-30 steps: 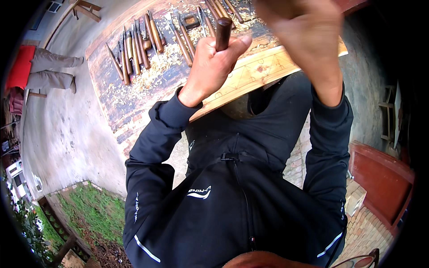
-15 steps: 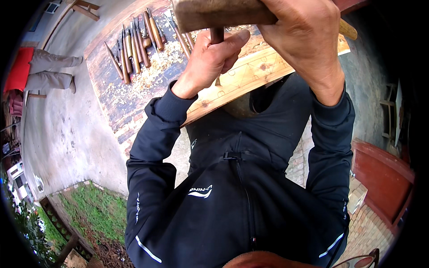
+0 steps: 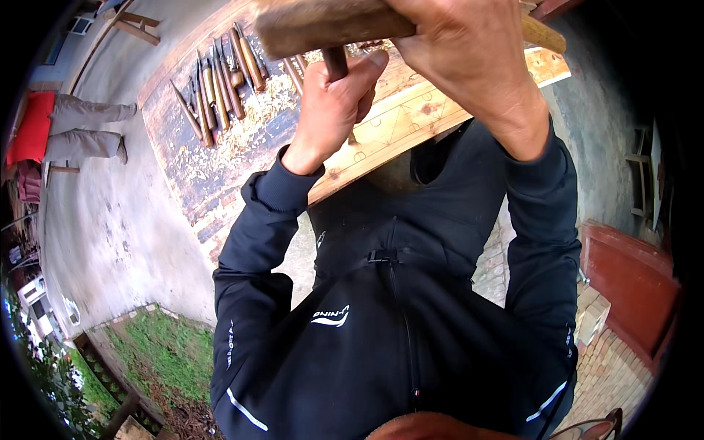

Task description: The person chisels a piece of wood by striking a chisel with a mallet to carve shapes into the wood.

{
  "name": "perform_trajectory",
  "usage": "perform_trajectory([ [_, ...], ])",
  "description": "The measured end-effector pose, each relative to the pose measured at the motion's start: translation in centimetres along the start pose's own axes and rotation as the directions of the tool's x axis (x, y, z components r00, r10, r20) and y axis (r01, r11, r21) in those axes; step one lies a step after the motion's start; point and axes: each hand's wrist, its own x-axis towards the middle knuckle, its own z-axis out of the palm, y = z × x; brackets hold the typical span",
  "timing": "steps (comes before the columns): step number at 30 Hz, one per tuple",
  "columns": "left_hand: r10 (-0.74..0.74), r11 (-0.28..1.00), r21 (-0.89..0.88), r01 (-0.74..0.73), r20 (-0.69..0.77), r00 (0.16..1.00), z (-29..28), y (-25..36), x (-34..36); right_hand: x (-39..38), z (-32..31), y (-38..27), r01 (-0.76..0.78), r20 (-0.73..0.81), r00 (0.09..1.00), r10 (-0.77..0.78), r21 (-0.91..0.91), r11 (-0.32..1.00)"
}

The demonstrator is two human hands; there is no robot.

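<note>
1) Gripping dark-handled chisel (image 3: 335, 64) in left hand (image 3: 323, 110), with fingers curled tight round the handle and thumb stretched out toward the right
2) Holding chisel close to upright over pale board (image 3: 411, 123), with a short bit of blade visible below the fist; can't tell contact with the wood from a slight gap
3) Clamped on wooden mallet (image 3: 330, 31) with right hand (image 3: 477, 70), back of hand toward camera; can also see a lighter wooden end (image 3: 544, 34) past the far side of the grip
4) Holding mallet head directly over top end of chisel, hiding that end from view; can't tell touching from just above
5) Using both hands apart, near each other but not joined, each closed on own tool
6) See board along near edge of worktop (image 3: 213, 194), marked with thin straight and curved lines, plus a few knots
7) See row of carving tools (image 3: 251, 66) on worktop left of chisel, mostly with wooden handles toward the near side; partly hidden behind mallet and left hand farther right
8) See pale shavings (image 3: 273, 103) scattered around tools
9) Wearing black jacket (image 3: 352, 352), with cuffs down to wrists
10) At far left, see second person (image 3: 33, 132) in red top and grey trousers, well apart from worktop
11) At lower left, see grass patch (image 3: 158, 348)
</note>
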Motion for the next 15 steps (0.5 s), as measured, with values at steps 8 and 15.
perform_trajectory([
  [8,-0.1,0.951,-0.232,0.206,0.401,0.911,-2.4,0.8,0.3,0.4,-0.5,-0.7,0.008,0.048,0.999,-0.005,-0.048,0.999],
  [15,-0.066,0.992,-0.096,0.078,0.125,0.99,-0.3,0.4,0.1,1.7,-0.8,0.6,-0.129,-0.186,0.965,0.184,0.272,0.954],
])
